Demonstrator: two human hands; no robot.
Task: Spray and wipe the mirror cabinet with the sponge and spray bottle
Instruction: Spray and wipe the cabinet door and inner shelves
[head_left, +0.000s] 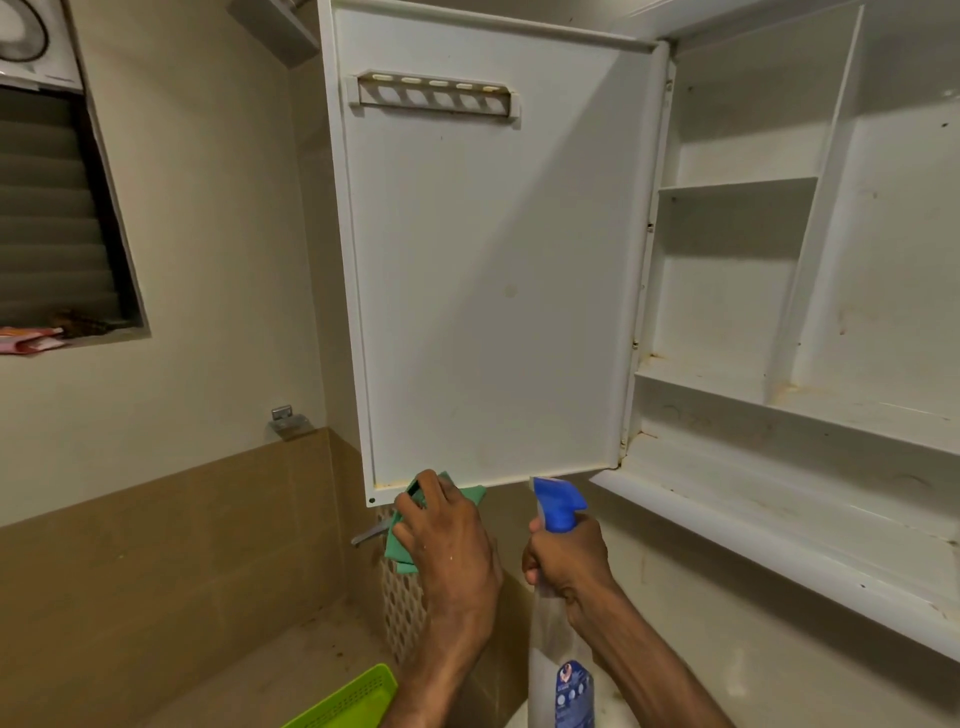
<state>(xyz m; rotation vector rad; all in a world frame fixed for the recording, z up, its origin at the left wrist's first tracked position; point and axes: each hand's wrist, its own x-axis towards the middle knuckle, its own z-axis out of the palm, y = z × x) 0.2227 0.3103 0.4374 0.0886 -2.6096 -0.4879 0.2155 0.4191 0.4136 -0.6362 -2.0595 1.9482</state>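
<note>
The white mirror cabinet (753, 312) hangs open, its door (493, 260) swung out to the left with the plain inner side facing me. My left hand (447, 540) grips a green sponge cloth (402, 551) against the door's bottom left corner. To its right, my right hand (566, 561) holds the neck of a clear spray bottle (558, 670) with a blue trigger head (558, 504), nozzle pointing left just below the door's lower edge.
Bare white shelves and a vertical divider (821, 218) fill the cabinet. A slotted holder (436, 96) sits high on the door. A lime green basket (353, 701) lies bottom centre, a white perforated basket (402, 613) behind my left wrist. A louvred window (57, 208) is at left.
</note>
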